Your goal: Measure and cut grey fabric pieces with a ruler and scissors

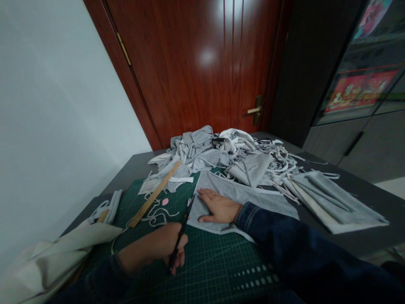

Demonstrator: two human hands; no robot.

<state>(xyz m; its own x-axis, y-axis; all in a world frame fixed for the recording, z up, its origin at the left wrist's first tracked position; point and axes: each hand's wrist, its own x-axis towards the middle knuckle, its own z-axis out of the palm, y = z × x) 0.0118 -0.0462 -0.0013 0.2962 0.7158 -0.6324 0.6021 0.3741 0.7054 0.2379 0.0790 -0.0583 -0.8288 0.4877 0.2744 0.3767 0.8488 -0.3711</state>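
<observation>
My left hand [177, 244] is closed around a long thin black tool [181, 233], which slants up and away toward the left edge of a grey cloth piece [253, 195]. Hand and blur hide what kind of tool it is. My right hand [220, 206] lies flat on that cloth near its left edge, fingers spread. A green gridded cutting mat [215, 257] is under the cloth. Left of it, a wooden ruler [155, 195] lies slanted on the mat, beside a small pink chip [165, 202] and loose pale cords [156, 217].
A tangled heap of grey and white fabric scraps [202, 147] covers the table's back. Folded grey cloth [335, 198] lies at the right, cream cloth [63, 253] at the front left. Behind the table stand a wooden door [196, 76] and a white wall [57, 105].
</observation>
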